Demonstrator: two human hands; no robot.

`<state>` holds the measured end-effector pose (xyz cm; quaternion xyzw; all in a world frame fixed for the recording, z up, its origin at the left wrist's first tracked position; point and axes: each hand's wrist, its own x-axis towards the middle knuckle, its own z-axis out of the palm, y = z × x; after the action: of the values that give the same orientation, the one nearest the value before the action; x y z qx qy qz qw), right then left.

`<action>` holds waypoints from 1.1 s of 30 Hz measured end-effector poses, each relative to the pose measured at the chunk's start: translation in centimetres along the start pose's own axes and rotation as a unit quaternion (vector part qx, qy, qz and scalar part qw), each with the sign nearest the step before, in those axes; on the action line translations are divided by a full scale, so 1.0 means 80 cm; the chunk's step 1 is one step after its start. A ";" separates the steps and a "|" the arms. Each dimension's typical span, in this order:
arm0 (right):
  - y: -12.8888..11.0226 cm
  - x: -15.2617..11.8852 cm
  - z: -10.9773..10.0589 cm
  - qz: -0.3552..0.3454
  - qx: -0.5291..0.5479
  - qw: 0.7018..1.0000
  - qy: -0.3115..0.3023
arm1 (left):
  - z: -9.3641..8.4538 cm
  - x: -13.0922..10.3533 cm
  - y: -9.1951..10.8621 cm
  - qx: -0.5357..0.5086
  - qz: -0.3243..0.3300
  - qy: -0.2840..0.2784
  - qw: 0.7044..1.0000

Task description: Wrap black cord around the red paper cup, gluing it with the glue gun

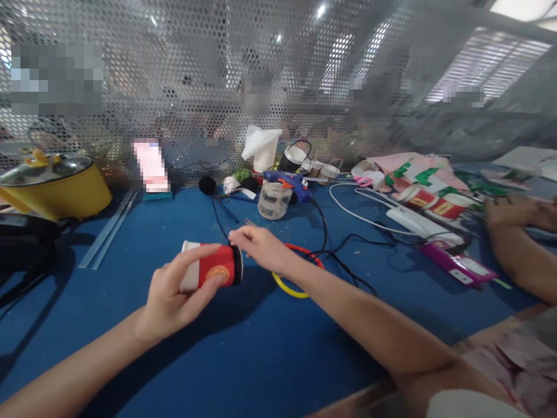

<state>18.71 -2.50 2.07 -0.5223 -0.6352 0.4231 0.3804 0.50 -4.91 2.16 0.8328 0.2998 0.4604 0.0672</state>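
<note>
My left hand (pixel 174 290) is wrapped round a red and white paper cup (pixel 212 268), held tilted on its side above the blue table. A black band runs round the cup's right end, and a gold round print shows on the red. Close to that end, my right hand (pixel 255 247) is closed in a pinch at a thin black yarn (pixel 221 223). The yarn runs back to a black yarn ball (pixel 208 185). Beyond my right hand, a blue glue gun (pixel 289 183) rests across a clear plastic jar (pixel 275 200).
A yellow electric pot (pixel 65 191) and clear glue sticks (pixel 108 229) lie left, near a propped phone (pixel 151 164). Black cables and a yellow-red ring (pixel 291 288) are under my right forearm. A white power strip (pixel 424 225), purple box (pixel 456 263) and another person's arm (pixel 517 249) are right.
</note>
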 end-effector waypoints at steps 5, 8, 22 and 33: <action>-0.022 -0.013 -0.013 0.069 0.130 0.985 -0.094 | 0.005 0.001 -0.011 0.026 -0.018 -0.006 0.999; -0.019 -0.019 -0.006 0.079 0.162 0.980 -0.088 | 0.009 0.004 -0.014 -0.016 -0.057 -0.030 0.998; -0.002 -0.016 -0.003 -0.073 -0.042 0.995 0.049 | 0.019 0.016 -0.018 -0.311 -0.321 -0.067 0.892; -0.027 -0.005 0.014 -0.125 -0.120 0.983 -0.060 | 0.023 0.005 -0.017 -0.193 -0.277 -0.146 0.930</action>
<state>17.03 -3.22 3.67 -0.4542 -0.7635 0.3231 0.3263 1.53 -3.24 0.90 0.7460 0.4107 0.3455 0.3943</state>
